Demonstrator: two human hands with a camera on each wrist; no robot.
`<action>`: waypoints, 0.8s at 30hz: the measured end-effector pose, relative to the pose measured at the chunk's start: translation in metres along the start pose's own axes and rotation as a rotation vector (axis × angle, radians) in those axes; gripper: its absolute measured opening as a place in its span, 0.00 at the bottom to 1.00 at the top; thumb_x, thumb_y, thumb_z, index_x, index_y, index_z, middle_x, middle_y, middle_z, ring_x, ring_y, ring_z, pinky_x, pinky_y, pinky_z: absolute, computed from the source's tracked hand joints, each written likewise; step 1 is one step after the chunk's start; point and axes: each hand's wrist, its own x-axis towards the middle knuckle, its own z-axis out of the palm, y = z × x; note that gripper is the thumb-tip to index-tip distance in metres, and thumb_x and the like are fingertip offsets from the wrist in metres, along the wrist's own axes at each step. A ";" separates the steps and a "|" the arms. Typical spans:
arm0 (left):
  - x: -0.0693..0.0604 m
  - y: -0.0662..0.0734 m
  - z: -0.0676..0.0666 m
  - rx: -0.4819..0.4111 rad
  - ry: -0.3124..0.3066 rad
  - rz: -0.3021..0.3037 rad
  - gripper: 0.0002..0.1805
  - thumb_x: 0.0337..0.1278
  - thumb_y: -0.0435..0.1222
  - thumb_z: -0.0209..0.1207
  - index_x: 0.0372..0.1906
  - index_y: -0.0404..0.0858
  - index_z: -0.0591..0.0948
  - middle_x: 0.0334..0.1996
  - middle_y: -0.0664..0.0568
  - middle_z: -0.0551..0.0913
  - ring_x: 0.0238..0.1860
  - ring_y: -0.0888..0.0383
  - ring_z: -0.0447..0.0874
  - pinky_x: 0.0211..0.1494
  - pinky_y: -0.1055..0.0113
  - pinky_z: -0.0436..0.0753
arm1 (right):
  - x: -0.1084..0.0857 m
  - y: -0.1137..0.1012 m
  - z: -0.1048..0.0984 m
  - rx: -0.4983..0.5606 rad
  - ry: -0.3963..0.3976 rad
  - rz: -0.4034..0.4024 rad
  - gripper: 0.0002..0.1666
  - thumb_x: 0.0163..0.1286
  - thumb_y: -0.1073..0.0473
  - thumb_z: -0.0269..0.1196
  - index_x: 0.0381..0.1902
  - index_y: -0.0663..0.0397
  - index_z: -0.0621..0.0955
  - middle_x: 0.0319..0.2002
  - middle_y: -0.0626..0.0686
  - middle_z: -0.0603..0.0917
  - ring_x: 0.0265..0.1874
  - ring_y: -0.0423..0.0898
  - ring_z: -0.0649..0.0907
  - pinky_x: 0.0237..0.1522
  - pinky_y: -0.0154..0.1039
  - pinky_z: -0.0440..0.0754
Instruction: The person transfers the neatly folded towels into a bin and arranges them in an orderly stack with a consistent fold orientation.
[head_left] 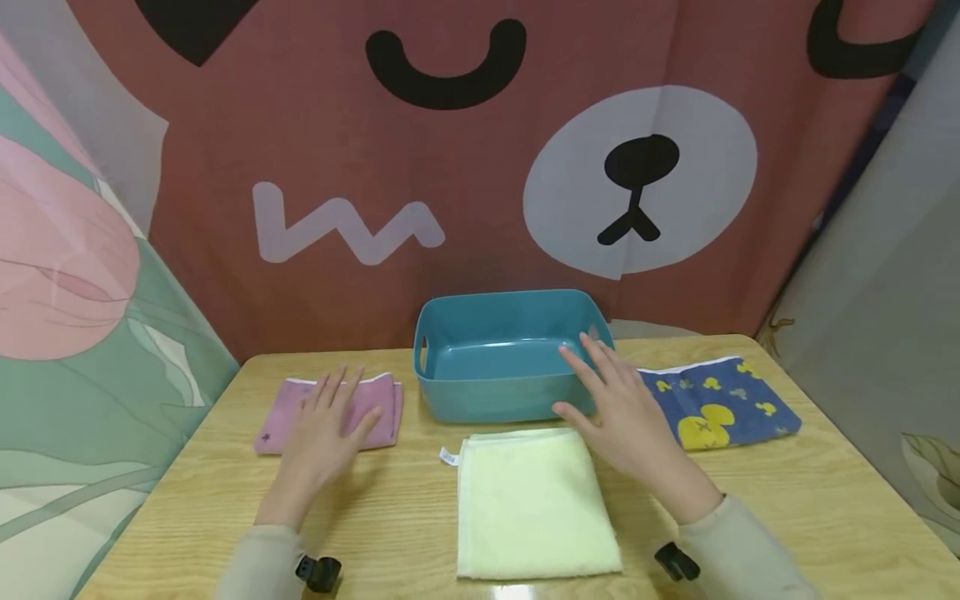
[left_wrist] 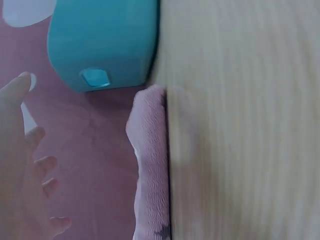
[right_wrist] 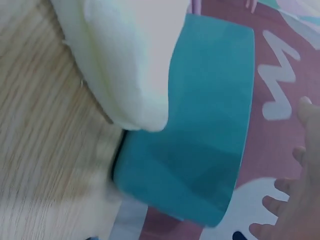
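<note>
A folded pink towel [head_left: 382,412] lies on the left of the table, and my left hand [head_left: 322,425] is over it with fingers spread. In the left wrist view that hand appears raised above the pink towel [left_wrist: 150,165], apart from it. My right hand [head_left: 626,408], fingers loosely extended and holding nothing, hovers between the teal basket [head_left: 495,400] and a blue towel with yellow patterns [head_left: 731,404]. A folded pale yellow towel [head_left: 532,508] with a small white tag lies in front of the basket. The basket's visible interior holds nothing.
The wooden table [head_left: 405,525] backs onto a hanging curtain [head_left: 337,133] with a bear print. A floral curtain [head_left: 60,292] hangs at the left, and a pale cloth [head_left: 885,292] at the right. A black wrist camera [head_left: 318,573] sits by the left sleeve.
</note>
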 end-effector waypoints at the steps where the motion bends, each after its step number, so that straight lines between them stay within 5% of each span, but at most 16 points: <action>1: -0.001 -0.002 -0.001 -0.001 0.002 0.005 0.41 0.69 0.61 0.48 0.79 0.48 0.54 0.77 0.41 0.52 0.76 0.36 0.45 0.71 0.33 0.47 | 0.001 -0.002 0.001 0.006 -0.002 -0.009 0.46 0.70 0.36 0.59 0.79 0.38 0.55 0.79 0.52 0.47 0.76 0.61 0.51 0.68 0.70 0.52; 10: -0.011 -0.018 -0.011 0.080 -0.028 0.016 0.41 0.67 0.61 0.52 0.77 0.45 0.60 0.75 0.38 0.57 0.74 0.35 0.50 0.70 0.33 0.51 | 0.008 -0.026 0.013 -0.001 -0.030 -0.121 0.46 0.70 0.36 0.60 0.79 0.38 0.56 0.78 0.54 0.52 0.74 0.59 0.56 0.68 0.66 0.58; 16: -0.016 -0.028 -0.016 0.175 0.016 0.074 0.40 0.65 0.61 0.53 0.74 0.44 0.64 0.72 0.37 0.62 0.72 0.35 0.54 0.69 0.33 0.51 | 0.013 -0.043 0.020 -0.023 -0.073 -0.177 0.44 0.70 0.35 0.59 0.78 0.37 0.58 0.78 0.53 0.53 0.74 0.58 0.58 0.68 0.64 0.60; 24: -0.026 -0.044 -0.024 0.226 0.014 0.110 0.39 0.64 0.60 0.55 0.73 0.44 0.65 0.72 0.37 0.63 0.74 0.37 0.50 0.66 0.28 0.51 | 0.020 -0.066 0.030 0.027 -0.098 -0.219 0.42 0.72 0.33 0.55 0.78 0.33 0.56 0.78 0.51 0.53 0.74 0.56 0.58 0.68 0.63 0.60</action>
